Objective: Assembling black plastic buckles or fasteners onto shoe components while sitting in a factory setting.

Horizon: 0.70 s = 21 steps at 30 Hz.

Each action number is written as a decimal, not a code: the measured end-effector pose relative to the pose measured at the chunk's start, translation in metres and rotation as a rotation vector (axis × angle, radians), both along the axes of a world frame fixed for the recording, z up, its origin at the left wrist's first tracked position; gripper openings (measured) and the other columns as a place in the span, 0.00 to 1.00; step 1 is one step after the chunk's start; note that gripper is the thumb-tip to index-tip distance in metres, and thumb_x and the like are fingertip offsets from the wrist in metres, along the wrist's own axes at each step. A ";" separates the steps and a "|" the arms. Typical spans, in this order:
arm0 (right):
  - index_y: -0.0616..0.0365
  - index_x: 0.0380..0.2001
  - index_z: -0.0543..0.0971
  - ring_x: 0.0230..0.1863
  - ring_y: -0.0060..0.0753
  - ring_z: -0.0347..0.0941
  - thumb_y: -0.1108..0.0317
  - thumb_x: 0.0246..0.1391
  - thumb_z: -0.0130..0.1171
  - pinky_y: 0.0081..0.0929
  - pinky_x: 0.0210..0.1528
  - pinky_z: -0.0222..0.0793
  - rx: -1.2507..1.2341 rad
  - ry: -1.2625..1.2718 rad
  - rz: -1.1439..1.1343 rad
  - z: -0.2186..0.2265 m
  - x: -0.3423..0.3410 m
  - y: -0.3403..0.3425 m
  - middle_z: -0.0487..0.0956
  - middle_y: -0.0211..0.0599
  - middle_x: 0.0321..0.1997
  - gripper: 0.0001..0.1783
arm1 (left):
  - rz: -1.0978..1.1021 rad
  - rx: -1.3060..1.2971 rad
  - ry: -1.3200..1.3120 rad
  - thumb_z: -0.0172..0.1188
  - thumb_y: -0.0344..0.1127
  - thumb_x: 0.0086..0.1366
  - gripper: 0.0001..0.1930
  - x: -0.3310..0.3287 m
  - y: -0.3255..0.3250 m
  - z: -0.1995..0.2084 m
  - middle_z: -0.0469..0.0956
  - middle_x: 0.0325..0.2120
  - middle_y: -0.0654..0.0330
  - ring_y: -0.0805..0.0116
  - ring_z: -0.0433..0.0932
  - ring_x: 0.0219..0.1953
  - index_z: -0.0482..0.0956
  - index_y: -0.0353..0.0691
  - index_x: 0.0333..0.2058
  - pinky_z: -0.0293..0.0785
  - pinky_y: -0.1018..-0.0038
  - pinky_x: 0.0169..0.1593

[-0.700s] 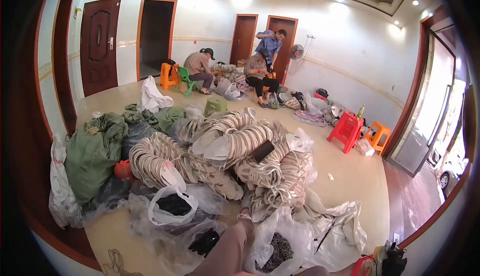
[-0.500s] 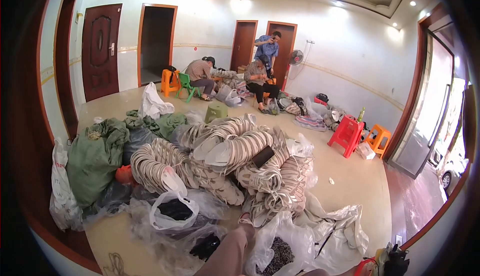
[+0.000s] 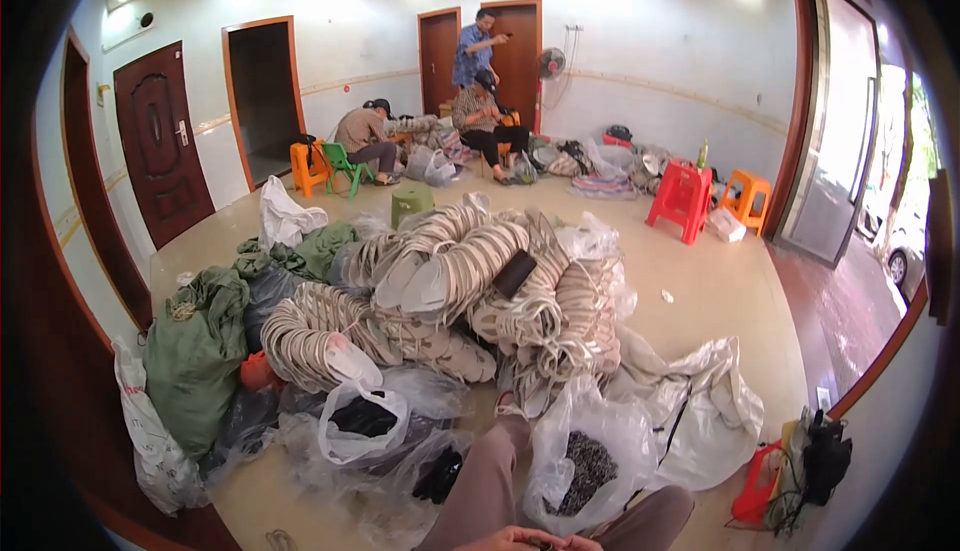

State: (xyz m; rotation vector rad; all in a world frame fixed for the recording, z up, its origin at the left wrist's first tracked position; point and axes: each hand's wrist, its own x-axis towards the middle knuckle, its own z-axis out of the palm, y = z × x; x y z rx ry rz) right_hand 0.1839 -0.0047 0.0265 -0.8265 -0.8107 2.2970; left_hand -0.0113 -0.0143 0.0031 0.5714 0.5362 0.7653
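Observation:
At the lower edge, between my knees, my left hand and my right hand show only in part. Their fingers meet closely, curled around something small and dark that I cannot make out. Just beyond them a clear plastic bag stands on the floor, holding many small dark pieces. Past my foot rises a heap of bundled beige shoe uppers, stacked in long rows. A black rectangular object lies on top of the heap.
Left of the heap are a green sack and a white bag with black contents. A white sheet sack spreads on the right. Two seated people and one standing person are at the back. A red stool stands by the doorway.
The view has shifted, so the room's upper part sits higher and the lower floor shows more. My hands have come into view at the lower edge. The standing person's arm is now stretched out.

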 end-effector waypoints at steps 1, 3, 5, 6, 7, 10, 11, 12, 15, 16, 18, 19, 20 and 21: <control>0.59 0.36 0.72 0.26 0.20 0.70 0.65 0.52 0.57 0.18 0.28 0.68 -0.010 0.015 -0.009 0.000 0.000 0.000 0.73 0.28 0.27 0.11 | -0.010 -0.015 0.003 0.52 0.30 0.61 0.16 0.000 -0.003 -0.002 0.77 0.32 0.62 0.75 0.76 0.31 0.72 0.32 0.47 0.74 0.79 0.38; 0.59 0.35 0.71 0.27 0.22 0.71 0.66 0.52 0.57 0.19 0.29 0.68 -0.011 0.037 0.013 -0.004 0.000 -0.001 0.73 0.28 0.26 0.11 | -0.013 -0.013 -0.037 0.52 0.29 0.60 0.15 0.000 0.001 -0.006 0.77 0.32 0.61 0.73 0.77 0.30 0.72 0.32 0.46 0.74 0.78 0.38; 0.59 0.34 0.71 0.27 0.22 0.71 0.66 0.53 0.57 0.20 0.29 0.68 0.011 0.024 0.034 -0.014 0.002 -0.003 0.73 0.29 0.26 0.10 | 0.121 0.110 -0.086 0.51 0.29 0.59 0.16 0.007 -0.001 -0.012 0.77 0.32 0.59 0.72 0.77 0.30 0.72 0.31 0.46 0.74 0.78 0.37; 0.59 0.34 0.71 0.27 0.23 0.71 0.66 0.53 0.57 0.20 0.28 0.69 0.028 0.001 0.048 -0.019 0.002 -0.005 0.73 0.29 0.26 0.10 | 0.086 0.058 -0.052 0.50 0.29 0.59 0.16 0.003 -0.009 -0.014 0.77 0.32 0.59 0.73 0.77 0.30 0.72 0.30 0.45 0.74 0.78 0.37; 0.58 0.33 0.71 0.26 0.23 0.71 0.65 0.53 0.57 0.20 0.27 0.69 0.018 -0.055 0.052 -0.020 0.004 -0.006 0.73 0.29 0.26 0.10 | 0.034 0.009 -0.026 0.50 0.29 0.58 0.16 0.001 -0.009 -0.014 0.77 0.32 0.59 0.73 0.77 0.30 0.73 0.30 0.44 0.74 0.78 0.37; 0.58 0.35 0.72 0.26 0.24 0.72 0.65 0.52 0.57 0.21 0.27 0.70 0.036 -0.111 0.043 -0.006 0.002 -0.009 0.74 0.30 0.26 0.10 | 0.036 0.043 0.032 0.49 0.29 0.56 0.16 0.003 -0.008 -0.018 0.77 0.32 0.59 0.73 0.76 0.31 0.74 0.30 0.43 0.73 0.79 0.36; 0.58 0.35 0.72 0.26 0.24 0.72 0.65 0.52 0.57 0.21 0.27 0.70 0.042 -0.118 0.051 -0.008 0.001 -0.010 0.74 0.30 0.26 0.10 | 0.025 0.008 0.033 0.49 0.28 0.55 0.16 0.001 -0.011 -0.019 0.77 0.32 0.60 0.73 0.75 0.31 0.75 0.30 0.42 0.73 0.80 0.36; 0.58 0.35 0.72 0.26 0.24 0.72 0.66 0.52 0.57 0.21 0.27 0.70 0.042 -0.141 0.051 -0.011 0.001 -0.011 0.75 0.30 0.26 0.10 | 0.012 0.017 0.053 0.49 0.27 0.55 0.16 -0.001 -0.011 -0.020 0.77 0.32 0.60 0.73 0.76 0.31 0.74 0.31 0.42 0.73 0.81 0.36; 0.58 0.35 0.72 0.26 0.24 0.73 0.67 0.52 0.56 0.21 0.26 0.70 0.078 -0.189 0.049 -0.007 0.000 -0.009 0.75 0.31 0.26 0.09 | 0.032 0.062 0.053 0.49 0.27 0.57 0.14 0.003 -0.008 -0.026 0.77 0.31 0.60 0.74 0.75 0.30 0.75 0.31 0.42 0.72 0.82 0.35; 0.58 0.35 0.73 0.26 0.24 0.73 0.68 0.52 0.56 0.22 0.26 0.70 0.117 -0.214 0.049 -0.003 -0.002 -0.008 0.76 0.31 0.26 0.08 | 0.026 0.057 0.055 0.49 0.27 0.57 0.14 0.002 -0.009 -0.029 0.77 0.31 0.60 0.74 0.75 0.30 0.75 0.31 0.42 0.72 0.82 0.35; 0.58 0.35 0.73 0.26 0.24 0.73 0.68 0.52 0.55 0.21 0.26 0.70 0.108 -0.229 0.055 0.006 -0.002 -0.006 0.76 0.31 0.26 0.08 | 0.027 0.028 0.055 0.50 0.28 0.58 0.13 0.002 -0.010 -0.028 0.77 0.30 0.61 0.74 0.75 0.30 0.75 0.31 0.41 0.72 0.82 0.34; 0.58 0.34 0.73 0.26 0.24 0.73 0.68 0.52 0.55 0.21 0.26 0.70 0.101 -0.246 0.058 0.008 -0.003 -0.006 0.76 0.31 0.26 0.08 | 0.026 0.013 0.055 0.50 0.28 0.58 0.13 0.001 -0.011 -0.027 0.77 0.30 0.61 0.75 0.75 0.29 0.75 0.31 0.41 0.72 0.82 0.34; 0.58 0.34 0.73 0.26 0.24 0.73 0.68 0.52 0.55 0.21 0.26 0.70 0.103 -0.245 0.056 0.008 -0.001 -0.005 0.76 0.31 0.26 0.08 | 0.023 0.003 0.053 0.50 0.28 0.58 0.13 0.002 -0.010 -0.026 0.77 0.30 0.61 0.75 0.75 0.29 0.75 0.31 0.41 0.72 0.82 0.33; 0.58 0.34 0.73 0.26 0.24 0.72 0.67 0.52 0.55 0.21 0.27 0.69 0.114 -0.233 0.066 0.006 0.000 -0.005 0.76 0.31 0.26 0.08 | 0.019 -0.006 0.052 0.50 0.29 0.59 0.13 0.002 -0.008 -0.024 0.77 0.29 0.61 0.75 0.75 0.29 0.75 0.31 0.41 0.72 0.82 0.33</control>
